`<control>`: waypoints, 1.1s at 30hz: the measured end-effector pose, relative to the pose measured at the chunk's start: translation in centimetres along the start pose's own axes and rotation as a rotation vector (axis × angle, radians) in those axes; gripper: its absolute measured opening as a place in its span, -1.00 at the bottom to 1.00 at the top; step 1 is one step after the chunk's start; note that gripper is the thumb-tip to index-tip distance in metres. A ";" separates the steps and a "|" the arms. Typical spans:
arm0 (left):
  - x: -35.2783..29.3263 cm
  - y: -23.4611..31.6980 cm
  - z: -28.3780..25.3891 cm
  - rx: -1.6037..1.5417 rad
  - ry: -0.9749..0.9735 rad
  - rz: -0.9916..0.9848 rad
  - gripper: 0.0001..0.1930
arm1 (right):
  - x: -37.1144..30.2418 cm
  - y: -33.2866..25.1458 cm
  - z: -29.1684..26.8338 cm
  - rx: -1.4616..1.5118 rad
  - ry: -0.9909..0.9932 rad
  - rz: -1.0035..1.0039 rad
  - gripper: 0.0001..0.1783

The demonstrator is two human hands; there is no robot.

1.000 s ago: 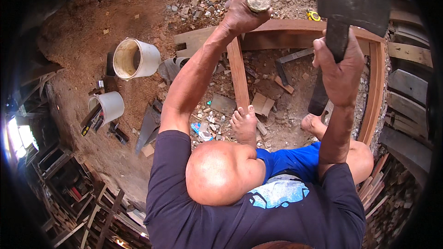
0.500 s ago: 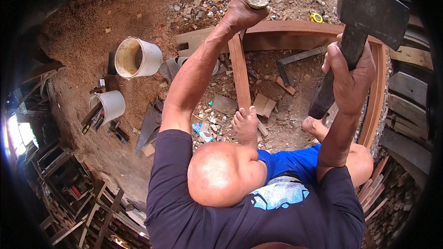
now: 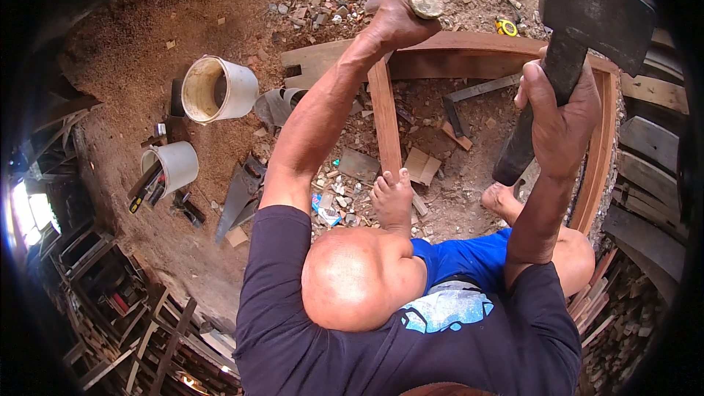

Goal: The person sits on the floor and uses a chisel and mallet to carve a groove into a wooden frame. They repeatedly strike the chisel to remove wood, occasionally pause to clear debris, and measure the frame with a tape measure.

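My left hand is wrapped round a chisel, whose worn round handle end faces up. Below the fist a bit of its blade shows over a reddish wooden bar, where the bar meets a curved wooden rail; whether the edge touches the wood is hidden. My right hand grips the thick dark handle of a mallet. Its broad black head is raised at the upper right, apart from the chisel. My bare foot rests at the near end of the bar.
Two white buckets stand at left, one with tools in it. A handsaw lies near them. A metal square lies inside the wooden frame, and a yellow tape measure beyond it. Stacked wood lines the right side.
My left hand has shifted slightly to the right and down with the chisel. The mallet in my right hand has barely moved.
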State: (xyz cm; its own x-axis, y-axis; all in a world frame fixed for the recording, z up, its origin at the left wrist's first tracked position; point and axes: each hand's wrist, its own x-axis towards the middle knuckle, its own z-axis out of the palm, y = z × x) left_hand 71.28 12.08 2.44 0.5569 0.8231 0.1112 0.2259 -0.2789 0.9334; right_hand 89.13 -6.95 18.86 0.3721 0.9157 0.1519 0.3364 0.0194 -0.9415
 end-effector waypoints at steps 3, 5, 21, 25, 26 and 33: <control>-0.7 1.2 0.8 0.059 0.034 0.006 -0.74 | 0.0 0.2 0.4 -0.077 -0.027 -0.018 -0.82; -0.5 0.7 0.6 0.094 0.058 0.024 -0.74 | -0.1 0.3 0.8 -0.083 -0.039 -0.037 -0.82; -0.5 1.5 0.9 0.065 0.071 -0.003 -0.68 | 1.7 4.4 3.5 -0.589 -0.208 -0.057 -0.58; -0.3 0.9 1.1 0.078 0.089 0.057 -0.67 | 1.8 5.0 3.1 -0.539 -0.231 -0.106 -0.59; -0.5 -0.1 1.0 0.024 0.102 0.070 -0.68 | 1.7 3.6 3.1 -0.448 -0.213 -0.095 -0.60; -0.6 0.0 0.2 0.099 0.094 0.032 -0.72 | 1.6 1.5 2.5 -0.348 -0.115 -0.190 -0.67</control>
State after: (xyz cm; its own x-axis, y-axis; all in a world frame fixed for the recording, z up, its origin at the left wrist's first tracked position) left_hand 71.13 11.48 2.31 0.4892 0.8542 0.1761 0.2899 -0.3497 0.8909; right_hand 88.04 -4.48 16.96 0.1828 0.9482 0.2598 0.6693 0.0735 -0.7393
